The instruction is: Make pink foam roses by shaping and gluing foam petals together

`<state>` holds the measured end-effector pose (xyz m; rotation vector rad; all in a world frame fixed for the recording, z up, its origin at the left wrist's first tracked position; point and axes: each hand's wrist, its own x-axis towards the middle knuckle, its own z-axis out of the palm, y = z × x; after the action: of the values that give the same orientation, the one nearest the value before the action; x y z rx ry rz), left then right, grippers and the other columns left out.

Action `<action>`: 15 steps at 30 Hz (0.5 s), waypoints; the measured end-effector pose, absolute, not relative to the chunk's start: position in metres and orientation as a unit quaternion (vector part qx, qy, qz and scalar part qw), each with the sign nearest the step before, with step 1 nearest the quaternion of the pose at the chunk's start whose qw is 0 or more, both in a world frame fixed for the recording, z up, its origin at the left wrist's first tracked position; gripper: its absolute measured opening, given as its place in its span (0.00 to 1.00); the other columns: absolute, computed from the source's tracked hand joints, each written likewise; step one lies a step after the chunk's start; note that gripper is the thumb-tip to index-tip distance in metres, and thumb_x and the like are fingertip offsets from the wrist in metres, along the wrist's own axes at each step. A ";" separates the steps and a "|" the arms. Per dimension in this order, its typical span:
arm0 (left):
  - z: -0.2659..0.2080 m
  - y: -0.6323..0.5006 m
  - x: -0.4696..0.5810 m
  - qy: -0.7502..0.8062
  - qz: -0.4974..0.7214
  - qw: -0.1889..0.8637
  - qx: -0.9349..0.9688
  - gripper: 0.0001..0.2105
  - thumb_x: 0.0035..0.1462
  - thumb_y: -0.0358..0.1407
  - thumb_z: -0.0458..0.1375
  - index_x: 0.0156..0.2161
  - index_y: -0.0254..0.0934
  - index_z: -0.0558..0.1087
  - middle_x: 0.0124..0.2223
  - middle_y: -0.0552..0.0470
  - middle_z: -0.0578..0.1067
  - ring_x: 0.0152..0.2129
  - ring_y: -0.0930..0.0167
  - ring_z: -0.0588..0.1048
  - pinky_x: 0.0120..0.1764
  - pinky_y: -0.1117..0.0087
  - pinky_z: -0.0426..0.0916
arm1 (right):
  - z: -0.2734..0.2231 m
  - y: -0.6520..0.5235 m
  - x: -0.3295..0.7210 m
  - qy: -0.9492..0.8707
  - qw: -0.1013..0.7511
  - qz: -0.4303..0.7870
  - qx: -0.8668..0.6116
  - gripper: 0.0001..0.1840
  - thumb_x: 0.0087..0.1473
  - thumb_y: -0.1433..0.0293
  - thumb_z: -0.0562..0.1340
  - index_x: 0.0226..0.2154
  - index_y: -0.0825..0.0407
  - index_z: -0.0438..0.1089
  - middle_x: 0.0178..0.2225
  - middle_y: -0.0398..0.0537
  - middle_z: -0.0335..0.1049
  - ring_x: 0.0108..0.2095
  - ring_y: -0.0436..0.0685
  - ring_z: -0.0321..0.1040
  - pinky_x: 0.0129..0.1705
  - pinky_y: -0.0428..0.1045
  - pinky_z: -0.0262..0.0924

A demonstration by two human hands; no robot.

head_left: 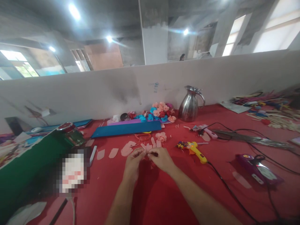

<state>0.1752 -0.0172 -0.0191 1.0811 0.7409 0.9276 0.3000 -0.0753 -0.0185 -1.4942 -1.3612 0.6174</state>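
My left hand (135, 159) and my right hand (162, 158) meet over the middle of the red table, thumbs and fingertips pinched together. Between them is a small pink paper petal (147, 149), partly hidden by the fingers. Just beyond lie pink paper strips (158, 143) and a finished pink paper flower (161, 136). Left of my left hand are a pile of pink petals (127, 149) and single cut petals (113, 153). To the right of my right hand rests a yellow glue gun (198, 153) with a black cord.
A blue sheet (126, 128) lies in front of bunched paper flowers (161, 110). A steel jug (189, 104) stands by the white partition (105, 93). At right are a pink glue gun (208, 131), metal wires (253, 139) and a purple power strip (260, 170). A green box (39, 153) and jar (70, 134) stand left.
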 end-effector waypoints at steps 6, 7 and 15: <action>-0.021 -0.017 0.175 0.313 0.400 0.714 0.481 0.08 0.41 0.35 0.66 0.30 0.35 0.76 0.31 0.51 0.76 0.29 0.72 0.72 0.36 0.73 0.64 | -0.023 -0.073 0.300 -0.533 0.502 0.287 -0.617 0.08 0.46 0.72 0.57 0.21 0.52 0.71 0.19 0.42 0.67 0.22 0.50 0.61 0.25 0.44 0.50; -0.020 -0.017 0.175 0.313 0.398 0.716 0.481 0.08 0.41 0.34 0.66 0.29 0.35 0.77 0.30 0.52 0.76 0.28 0.72 0.72 0.36 0.73 0.64 | -0.023 -0.072 0.299 -0.520 0.515 0.302 -0.611 0.07 0.45 0.72 0.57 0.23 0.52 0.71 0.20 0.42 0.68 0.22 0.50 0.62 0.25 0.44 0.52; -0.016 -0.018 0.174 0.310 0.393 0.728 0.469 0.08 0.40 0.32 0.66 0.29 0.33 0.77 0.30 0.50 0.77 0.26 0.73 0.72 0.34 0.73 0.65 | -0.024 -0.070 0.298 -0.469 0.563 0.387 -0.560 0.02 0.44 0.73 0.59 0.25 0.52 0.67 0.19 0.40 0.67 0.21 0.50 0.64 0.26 0.44 0.57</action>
<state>0.1742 -0.0179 -0.0157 1.0326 0.6834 0.8656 0.2975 -0.0701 -0.0236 -1.3190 -1.1047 0.9103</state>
